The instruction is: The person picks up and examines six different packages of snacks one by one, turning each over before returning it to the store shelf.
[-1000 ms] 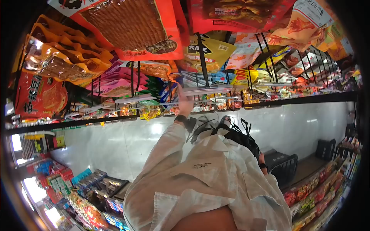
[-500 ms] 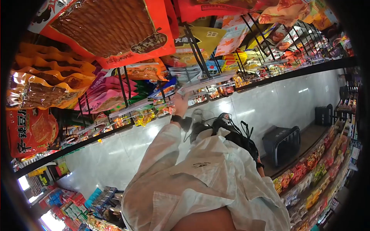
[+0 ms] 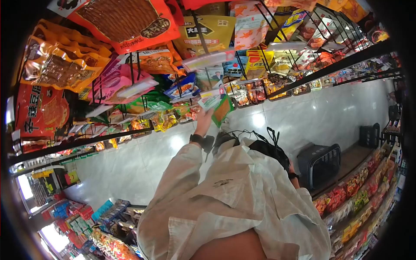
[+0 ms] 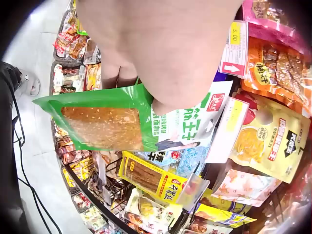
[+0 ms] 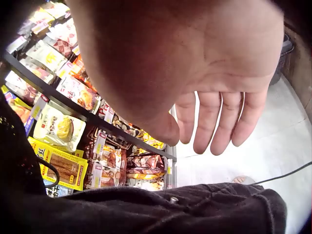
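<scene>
My left hand [image 3: 203, 121] pinches a green and white snack packet [image 3: 223, 110] in front of the hanging racks. In the left wrist view the thumb [image 4: 168, 105] lies across the packet's printed front, and a clear window shows a brown, seeded slab inside. The packet's white end overlaps a price tag [image 4: 228, 127] and hanging bags behind it. My right hand [image 5: 209, 73] hangs low at my side, fingers relaxed and holding nothing, near the dark clothing [image 5: 161, 209].
Bags hang on metal hooks, among them a gold bag [image 3: 204, 37] and a large red one [image 3: 125, 26]. A black rail [image 3: 329, 69] runs along the rack. Dark baskets [image 3: 318, 167] stand on the floor at right, by low shelves of packets [image 3: 346, 197].
My left hand was up at the rack among the hooks and tags; now it is drawn back a little towards me with the green packet in its grip. The head view has shifted.
</scene>
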`<state>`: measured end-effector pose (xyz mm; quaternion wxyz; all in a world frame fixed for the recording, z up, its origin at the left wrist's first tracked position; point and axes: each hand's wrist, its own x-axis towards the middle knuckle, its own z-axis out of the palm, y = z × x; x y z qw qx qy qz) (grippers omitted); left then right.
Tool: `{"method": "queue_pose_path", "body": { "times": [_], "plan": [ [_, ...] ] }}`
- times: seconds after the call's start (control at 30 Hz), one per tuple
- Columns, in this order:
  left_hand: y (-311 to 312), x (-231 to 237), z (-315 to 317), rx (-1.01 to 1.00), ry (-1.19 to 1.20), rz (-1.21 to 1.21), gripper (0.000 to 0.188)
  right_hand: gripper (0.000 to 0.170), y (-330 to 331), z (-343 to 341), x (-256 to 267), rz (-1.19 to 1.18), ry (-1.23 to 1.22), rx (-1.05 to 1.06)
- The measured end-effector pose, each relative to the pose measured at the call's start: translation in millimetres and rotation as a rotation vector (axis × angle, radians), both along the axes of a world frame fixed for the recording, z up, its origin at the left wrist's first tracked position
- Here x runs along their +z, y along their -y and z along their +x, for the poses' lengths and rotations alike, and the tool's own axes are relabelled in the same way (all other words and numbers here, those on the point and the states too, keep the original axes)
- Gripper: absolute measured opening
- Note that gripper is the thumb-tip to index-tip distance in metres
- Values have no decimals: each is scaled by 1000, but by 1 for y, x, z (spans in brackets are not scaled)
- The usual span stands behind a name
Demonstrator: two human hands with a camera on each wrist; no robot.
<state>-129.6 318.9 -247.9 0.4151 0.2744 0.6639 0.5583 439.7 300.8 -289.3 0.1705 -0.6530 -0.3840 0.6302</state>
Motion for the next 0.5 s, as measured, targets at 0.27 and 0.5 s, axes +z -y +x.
{"method": "queue_pose_path", "body": {
  "times": [0.27,0.5],
  "plan": [
    [49,4,52,17,-47,-1,32,22,-36,32,-47,49,28,93],
    [96,111,102,-2,-136,-119,31,30,-94,-10,57,143,-93,235]
  ]
}}
